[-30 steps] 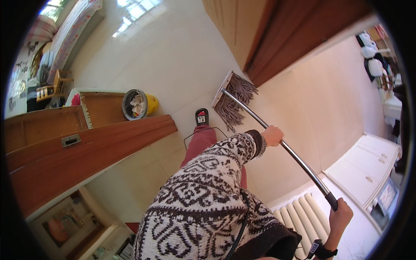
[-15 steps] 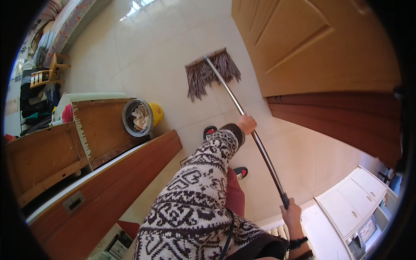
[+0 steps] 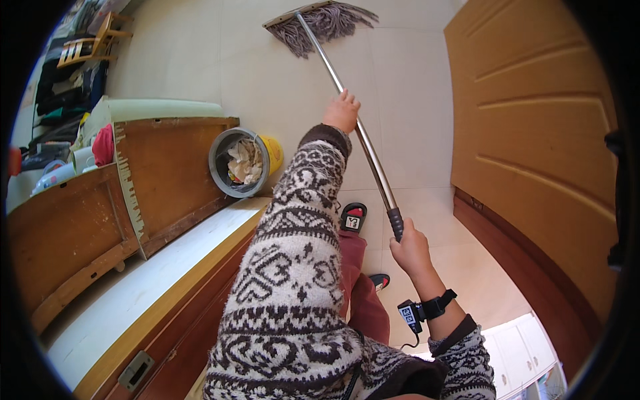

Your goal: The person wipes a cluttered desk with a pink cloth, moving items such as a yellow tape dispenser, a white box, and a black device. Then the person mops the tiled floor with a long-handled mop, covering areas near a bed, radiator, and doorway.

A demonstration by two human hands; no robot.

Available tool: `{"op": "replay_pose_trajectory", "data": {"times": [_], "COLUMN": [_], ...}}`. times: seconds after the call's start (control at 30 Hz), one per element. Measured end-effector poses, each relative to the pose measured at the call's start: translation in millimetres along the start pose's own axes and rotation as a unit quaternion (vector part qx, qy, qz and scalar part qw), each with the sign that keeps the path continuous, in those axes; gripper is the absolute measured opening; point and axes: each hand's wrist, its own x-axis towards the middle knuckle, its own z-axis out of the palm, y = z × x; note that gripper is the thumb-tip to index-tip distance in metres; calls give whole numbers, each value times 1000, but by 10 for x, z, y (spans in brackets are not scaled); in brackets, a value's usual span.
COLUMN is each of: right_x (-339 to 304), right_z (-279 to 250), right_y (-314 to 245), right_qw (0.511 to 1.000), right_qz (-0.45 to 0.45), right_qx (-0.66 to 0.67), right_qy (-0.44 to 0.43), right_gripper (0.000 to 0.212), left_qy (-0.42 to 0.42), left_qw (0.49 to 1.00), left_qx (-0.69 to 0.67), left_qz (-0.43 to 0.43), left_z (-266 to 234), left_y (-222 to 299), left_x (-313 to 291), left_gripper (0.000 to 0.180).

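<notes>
A long-handled mop (image 3: 377, 163) slants across the tiled floor, its purple-grey strand head (image 3: 323, 25) spread on the tiles at the far side. My left hand (image 3: 343, 111) is wrapped round the silver pole at about its middle. Close to me, my right hand (image 3: 410, 247) grips the black ribbed end of the same pole. A device on a black strap (image 3: 423, 309) sits at my right wrist. Left of the pole stands a yellow bin (image 3: 273, 155) with a grey rim, crumpled paper inside it.
A wooden door (image 3: 533, 107) stands along the right. At the left are a red-brown door (image 3: 193, 353) and a brown wooden cabinet (image 3: 177, 173) beside the bin. Beyond them is a small wooden chair (image 3: 100, 40). My slippered foot (image 3: 353, 217) rests on the floor.
The mop head has moved farther away, and both hands have moved forward with the pole. My view has shifted, with the bin and the wooden door now further right.
</notes>
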Motion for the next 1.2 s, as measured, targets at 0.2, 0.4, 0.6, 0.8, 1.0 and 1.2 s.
{"op": "replay_pose_trajectory", "data": {"times": [0.2,0.4,0.6,0.8,1.0,1.2], "right_x": [356,104,-472,-1465,-2389,-3275], "right_z": [63,89,208,294,551,1052], "right_y": [-432,-191,447,1178,1547,1987], "right_qw": [996,991,989,992,991,993], "right_qz": [-55,-67,-50,-9,13,49], "right_qx": [-70,-115,-129,-117,-127,-93], "right_qy": [-16,-28,-57,-35,-33,-59], "right_gripper": [29,28,30,32,30,29], "left_qy": [49,-5,-11,0,-35,-63], "left_qw": [996,995,993,987,979,971], "left_qx": [-42,-85,-117,-151,-156,-130], "left_qz": [-67,-52,4,62,123,190], "left_z": [-14,155,483,729,1039,1579], "left_y": [-711,-784,-220,821,1534,2107], "left_x": [-227,-524,-1007,-1559,-2117,-2791], "left_gripper": [27,24,17,20,21,14]}}
